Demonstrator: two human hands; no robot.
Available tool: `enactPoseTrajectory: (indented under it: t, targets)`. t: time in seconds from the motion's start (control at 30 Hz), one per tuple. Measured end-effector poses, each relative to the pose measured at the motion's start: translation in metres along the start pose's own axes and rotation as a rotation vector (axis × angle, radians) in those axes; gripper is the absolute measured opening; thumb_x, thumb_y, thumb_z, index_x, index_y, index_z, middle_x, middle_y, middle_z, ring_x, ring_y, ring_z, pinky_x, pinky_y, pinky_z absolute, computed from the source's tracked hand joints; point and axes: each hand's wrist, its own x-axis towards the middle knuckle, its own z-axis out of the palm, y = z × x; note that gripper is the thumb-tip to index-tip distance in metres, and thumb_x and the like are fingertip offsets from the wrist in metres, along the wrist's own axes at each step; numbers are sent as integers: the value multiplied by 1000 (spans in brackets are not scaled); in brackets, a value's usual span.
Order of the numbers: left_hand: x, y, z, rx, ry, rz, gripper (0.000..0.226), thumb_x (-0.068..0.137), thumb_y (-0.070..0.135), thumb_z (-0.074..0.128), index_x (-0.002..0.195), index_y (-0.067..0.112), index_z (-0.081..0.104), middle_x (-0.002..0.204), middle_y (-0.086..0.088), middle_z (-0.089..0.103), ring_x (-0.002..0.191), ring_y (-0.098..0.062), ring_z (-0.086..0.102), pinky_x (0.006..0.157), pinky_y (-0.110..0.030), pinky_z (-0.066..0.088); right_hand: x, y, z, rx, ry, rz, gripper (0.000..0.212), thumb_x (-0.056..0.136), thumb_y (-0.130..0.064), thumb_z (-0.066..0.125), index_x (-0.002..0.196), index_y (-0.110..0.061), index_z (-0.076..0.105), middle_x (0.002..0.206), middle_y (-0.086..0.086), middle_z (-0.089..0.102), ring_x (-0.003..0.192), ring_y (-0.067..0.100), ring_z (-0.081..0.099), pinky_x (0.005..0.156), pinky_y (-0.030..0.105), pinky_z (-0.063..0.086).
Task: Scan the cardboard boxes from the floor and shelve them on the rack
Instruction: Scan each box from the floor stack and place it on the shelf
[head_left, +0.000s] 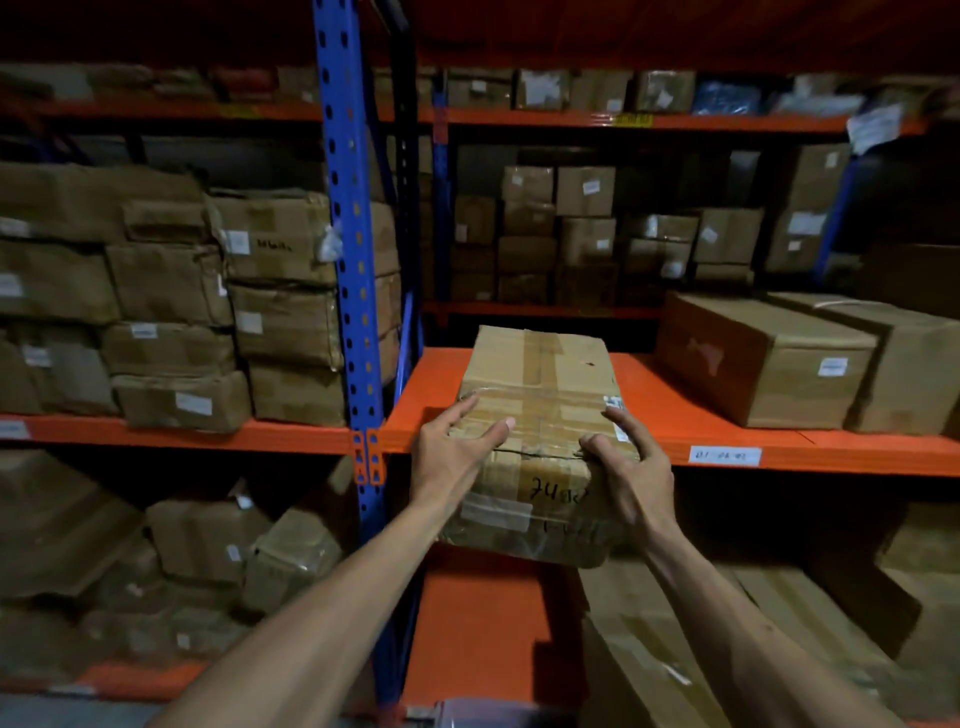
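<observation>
Box half on the rack shelf, both hands on it.

The taped cardboard box (540, 415) sits over the front edge of the orange shelf (675, 410), far end on the deck, near end overhanging toward you. Your left hand (452, 447) lies flat on its top left corner, fingers straight; your right hand (628, 467) curls round the near right corner. Hands apart. Looks like shelving is mid-step: push it fully in. Larger boxes (763, 358) fill the shelf's right side. Scan status: can't tell; no scanner clearly seen.
</observation>
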Motion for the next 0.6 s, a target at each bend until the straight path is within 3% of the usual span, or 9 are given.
enactPoseTrajectory:
  t: [0.1,0.2,0.3,0.43,0.6]
  targets:
    - [47,-12,-7,24,22,5,65,73,46,85,131,25,66,140,1,60,116,1,47,96,-12,32,43,1,36,19,-45,-20,62,68,-48,78,128,-40,70,131,0,71,118,22,67,103,50,55]
    - [99,-32,-16,67,36,-20,66,71,52,85,130,28,66,139,2,60,107,6,50,85,-3,30,86,10,75,36,-65,-1,60,69,-44,78,128,-36,71,128,1,72,112,19,69,97,43,57]
    - [150,-55,-25,43,25,-39,66,70,50,86,129,26,67,140,1,60,123,-2,46,103,-19,32,130,24,116,41,-82,23,59,67,-44,78,126,-37,71,116,0,77,97,12,74,81,30,58]
    - [205,-94,-36,36,37,-98,65,71,49,86,129,24,67,141,0,59,135,-16,46,105,-27,32,176,49,164,44,-112,61,56,71,-39,79,126,-38,71,88,-14,80,76,4,76,58,17,54]
    - [246,-138,-51,31,26,-139,71,67,55,85,130,27,66,141,3,58,131,-9,45,107,-28,32,213,76,210,-11,-125,63,59,62,-50,77,121,-49,70,91,-12,81,77,3,75,64,22,57]
